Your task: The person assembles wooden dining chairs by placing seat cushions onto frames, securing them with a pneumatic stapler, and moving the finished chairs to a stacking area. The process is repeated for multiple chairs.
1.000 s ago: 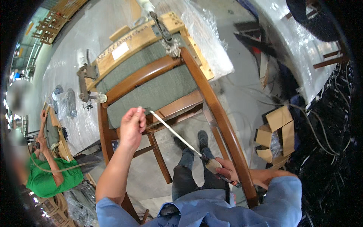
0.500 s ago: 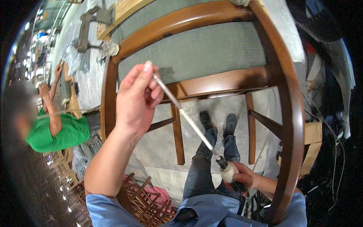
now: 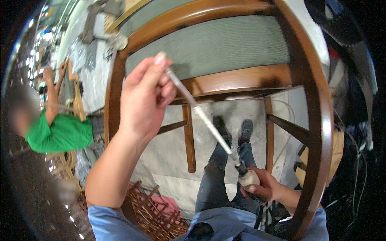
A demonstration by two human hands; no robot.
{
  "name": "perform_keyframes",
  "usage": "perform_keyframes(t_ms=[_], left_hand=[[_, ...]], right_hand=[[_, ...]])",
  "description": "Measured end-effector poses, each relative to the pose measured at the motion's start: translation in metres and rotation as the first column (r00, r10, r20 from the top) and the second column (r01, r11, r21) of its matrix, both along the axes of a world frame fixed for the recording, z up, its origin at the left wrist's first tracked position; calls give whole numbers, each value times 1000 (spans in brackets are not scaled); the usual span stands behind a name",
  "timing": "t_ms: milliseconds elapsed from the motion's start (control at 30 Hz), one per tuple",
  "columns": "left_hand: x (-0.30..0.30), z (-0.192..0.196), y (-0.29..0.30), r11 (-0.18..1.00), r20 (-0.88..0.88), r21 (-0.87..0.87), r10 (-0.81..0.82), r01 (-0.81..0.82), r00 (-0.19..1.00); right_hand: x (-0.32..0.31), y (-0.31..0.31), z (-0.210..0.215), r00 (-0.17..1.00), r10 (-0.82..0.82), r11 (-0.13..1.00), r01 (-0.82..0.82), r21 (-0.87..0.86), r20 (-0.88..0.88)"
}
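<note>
My right hand [image 3: 268, 185] is wrapped round the pale, black-nosed body of a power screwdriver [image 3: 249, 179], low between my legs and the chair's right side. From its nose a long, thin screwdriver bit [image 3: 212, 127] slants up and left. The closed fingers of my left hand [image 3: 145, 94] pinch its far end; a small fastener there, if any, is hidden. Both hands are framed by a brown wooden chair [image 3: 241, 80] with a grey-green ribbed cushion [image 3: 225, 46]. My left hand is in front of the chair's lower rail and cushion, and a shadow falls beside it.
At the left, a person in a green shirt [image 3: 60, 130] works with raised hands. A metal clamp [image 3: 89, 24] and clear plastic wrap [image 3: 82, 56] lie on the bench at upper left. Wooden slats [image 3: 157, 213] are stacked at lower left. A cardboard box [image 3: 321, 160] and loose cables are at right.
The view has shifted slightly, and the chair looks a little larger. My left hand appears a bit higher, while both hands keep their hold. The person in green has moved their arms slightly.
</note>
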State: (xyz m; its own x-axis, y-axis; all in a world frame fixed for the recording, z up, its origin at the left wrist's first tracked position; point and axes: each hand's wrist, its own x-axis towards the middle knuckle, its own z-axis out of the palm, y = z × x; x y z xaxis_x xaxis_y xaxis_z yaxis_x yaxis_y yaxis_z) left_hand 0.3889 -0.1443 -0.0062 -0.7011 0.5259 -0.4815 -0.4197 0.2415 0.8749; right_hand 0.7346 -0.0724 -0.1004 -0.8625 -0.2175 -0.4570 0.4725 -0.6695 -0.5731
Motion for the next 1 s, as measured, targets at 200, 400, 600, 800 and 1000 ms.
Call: perform_keyframes(t_ms=[200,400,600,800,1000], left_hand=[[-1,-2,3,992,51,129,-12,5,999],[15,-7,9,978,32,13,-210,209,977],[24,-7,9,969,26,-61,-238,239,971],[26,-6,8,960,19,-81,-266,267,964],[25,-7,7,951,22,-83,-298,298,954]], right_hand=[[-2,16,-3,996,30,955,-2,298,-89],[23,4,-9,932,-348,933,355,-61,102],[17,-4,-23,824,-560,828,559,-41,-91],[14,-2,-22,813,-566,821,572,1,-133],[21,7,-15,876,-478,867,483,123,-73]])
